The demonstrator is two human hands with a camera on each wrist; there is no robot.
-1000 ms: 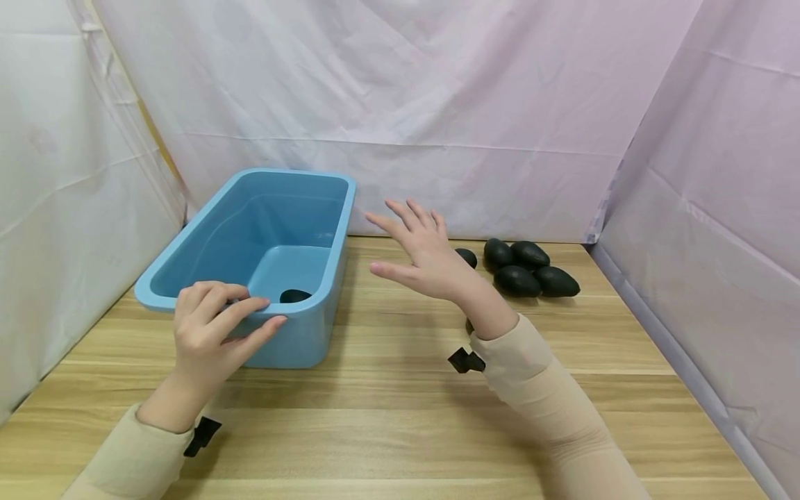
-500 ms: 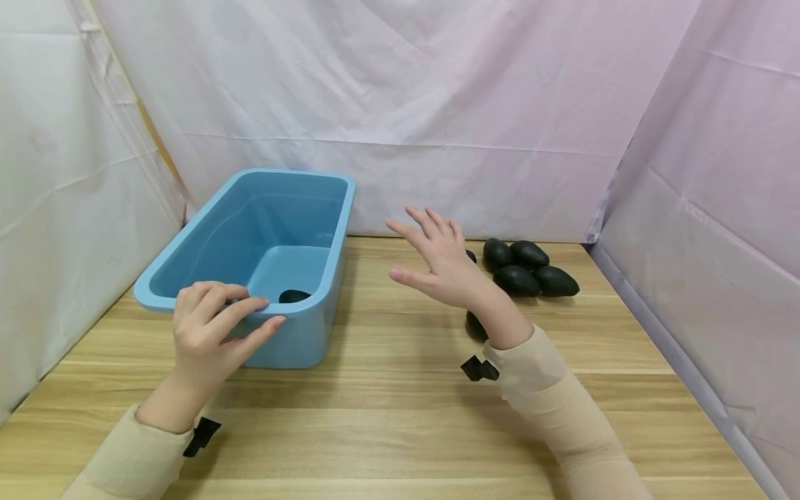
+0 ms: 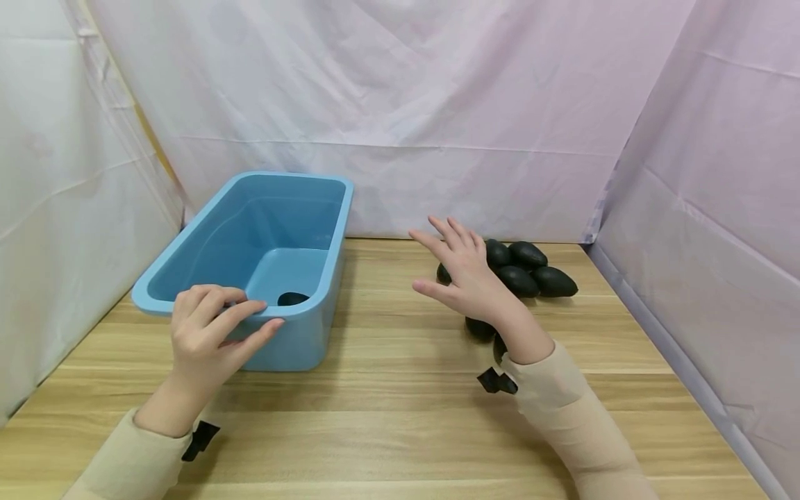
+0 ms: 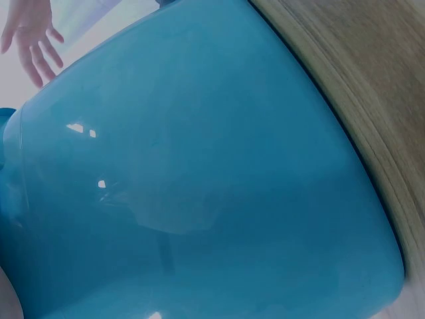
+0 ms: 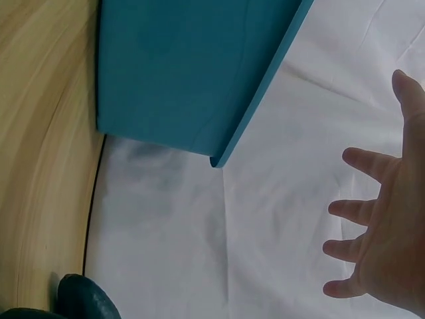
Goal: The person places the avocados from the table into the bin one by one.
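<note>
The left hand (image 3: 209,326) rests on the near rim of the blue tub (image 3: 187,260), its grip curled over the edge with the thumb against the outer wall. The tub stands on the left of the wooden counter (image 3: 387,417), and one dark avocado (image 3: 292,298) lies inside near the front wall. The right hand (image 3: 465,278) hovers above the counter, fingers spread apart and holding nothing, just left of a cluster of dark avocados (image 3: 531,274) at the far right.
</note>
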